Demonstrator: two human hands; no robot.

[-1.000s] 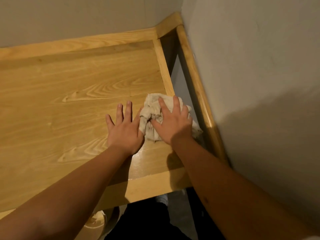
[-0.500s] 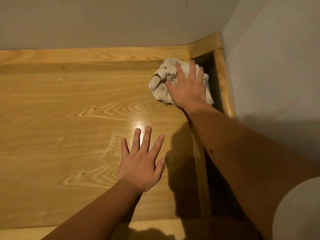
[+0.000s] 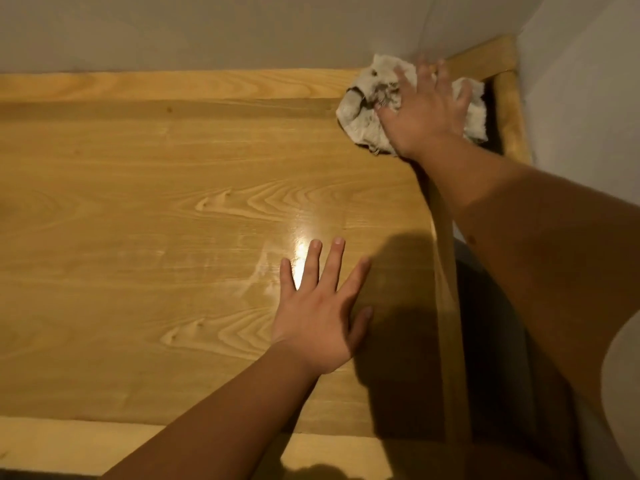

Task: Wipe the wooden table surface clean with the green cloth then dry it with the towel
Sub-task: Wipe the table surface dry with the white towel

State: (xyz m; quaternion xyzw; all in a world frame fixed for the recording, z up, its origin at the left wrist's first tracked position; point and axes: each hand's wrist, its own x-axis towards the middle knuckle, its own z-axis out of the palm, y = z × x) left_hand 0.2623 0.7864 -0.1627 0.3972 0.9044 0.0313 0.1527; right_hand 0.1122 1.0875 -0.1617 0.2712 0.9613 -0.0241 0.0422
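A crumpled off-white towel (image 3: 363, 109) lies in the far right corner of the wooden table (image 3: 156, 202). My right hand (image 3: 426, 112) presses down on the towel with spread, nearly straight fingers and covers its middle. My left hand (image 3: 318, 313) rests flat on the tabletop near the right front, fingers spread, holding nothing. A bright glare spot shines on the wood just beyond its fingertips. No green cloth is in view.
A raised wooden rail (image 3: 173, 86) runs along the table's back edge against the grey wall (image 3: 242, 29). A second rail (image 3: 512, 112) stands by the right wall, with a dark gap beside the tabletop. The table's front edge (image 3: 69, 445) lies near me.
My right hand has pushed the towel from the near right part of the table up into the far right corner. My left hand stays flat on the wood.
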